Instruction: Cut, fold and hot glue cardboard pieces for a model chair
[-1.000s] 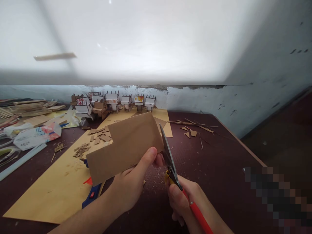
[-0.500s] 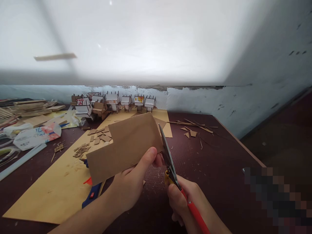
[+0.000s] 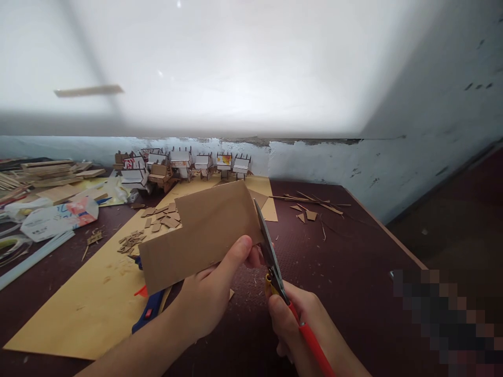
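Observation:
A brown cardboard piece [image 3: 212, 225] with a stepped left side is pinched in my left hand [image 3: 218, 288], the thumb on its face near the lower right corner. My right hand [image 3: 298, 319] is closed round the red handles of a pair of scissors [image 3: 275, 262]. The dark blades point up and lie against the cardboard's right edge; whether they bite into it is hard to tell. Under the cardboard and my left forearm, a blue tool [image 3: 148, 312] with a red button is partly hidden.
Small cardboard bits [image 3: 131, 241] lie on a yellow sheet [image 3: 78, 314]. Several miniature cardboard chairs [image 3: 181, 162] stand along the wall. Thin strips [image 3: 314, 201] lie at the back right. Sticks [image 3: 58, 175], tape [image 3: 13, 248] and a plastic bag [image 3: 58, 217] are at left.
My right hand and the scissors have shifted very slightly left. The cardboard and my left hand have barely moved.

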A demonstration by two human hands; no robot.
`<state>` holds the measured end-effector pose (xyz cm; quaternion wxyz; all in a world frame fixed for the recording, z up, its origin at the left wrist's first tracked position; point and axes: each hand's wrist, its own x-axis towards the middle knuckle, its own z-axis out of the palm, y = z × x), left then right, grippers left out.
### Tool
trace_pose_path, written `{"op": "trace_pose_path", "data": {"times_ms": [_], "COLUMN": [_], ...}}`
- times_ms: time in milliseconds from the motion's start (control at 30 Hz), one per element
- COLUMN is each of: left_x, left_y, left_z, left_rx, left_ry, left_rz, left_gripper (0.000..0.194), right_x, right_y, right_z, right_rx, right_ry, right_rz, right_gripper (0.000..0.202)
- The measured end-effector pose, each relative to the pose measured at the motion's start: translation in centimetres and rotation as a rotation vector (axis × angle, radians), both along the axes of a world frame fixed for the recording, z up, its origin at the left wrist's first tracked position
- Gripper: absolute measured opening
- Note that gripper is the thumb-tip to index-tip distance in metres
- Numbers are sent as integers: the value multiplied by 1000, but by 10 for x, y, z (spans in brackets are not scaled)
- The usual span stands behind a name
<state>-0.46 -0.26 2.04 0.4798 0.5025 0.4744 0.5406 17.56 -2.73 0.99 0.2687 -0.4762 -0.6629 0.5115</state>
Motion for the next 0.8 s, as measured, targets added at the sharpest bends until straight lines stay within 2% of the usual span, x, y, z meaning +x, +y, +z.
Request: {"op": "trace_pose_path", "data": {"times_ms": [800], "left_x": [1], "left_y": [-2], "left_z": [4], "left_rx": [16], "left_ry": [35], "left_rz": [5], "left_gripper": [42], "right_x": [-2], "right_y": [2], "right_z": [-7], "right_rx": [44], "right_ry": [-18], "right_rz": [-22], "right_gripper": [48]}}
